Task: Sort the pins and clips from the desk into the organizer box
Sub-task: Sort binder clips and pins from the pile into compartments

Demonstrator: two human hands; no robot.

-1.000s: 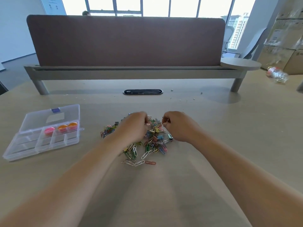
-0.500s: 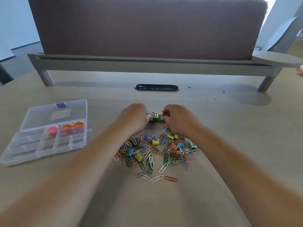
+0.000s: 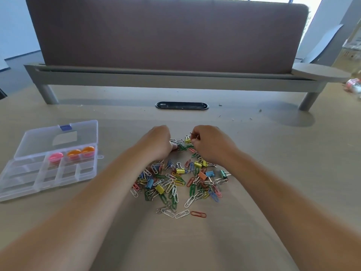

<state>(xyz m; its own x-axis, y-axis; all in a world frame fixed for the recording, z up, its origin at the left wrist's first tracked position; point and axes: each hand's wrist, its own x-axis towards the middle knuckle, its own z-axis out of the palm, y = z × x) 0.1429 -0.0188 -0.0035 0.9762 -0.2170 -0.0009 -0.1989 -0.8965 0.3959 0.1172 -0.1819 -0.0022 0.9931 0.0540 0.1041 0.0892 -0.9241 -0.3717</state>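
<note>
Coloured wire clips [image 3: 174, 192] heaped, right fingers [image 3: 195, 141] pinching one, left fingers [image 3: 174, 147] curled, hold unclear

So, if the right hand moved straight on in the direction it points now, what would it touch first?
Probably the yellow binder clip just ahead of the right hand, which pinches a small silver clip; beyond it, the left hand. Depth is unclear.

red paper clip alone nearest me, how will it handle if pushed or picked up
The red paper clip is thin wire lying flat on the desk, so it will probably slide rather than roll when pushed. Flat and slim, it may be fiddly to pinch. It looks very light.
</note>
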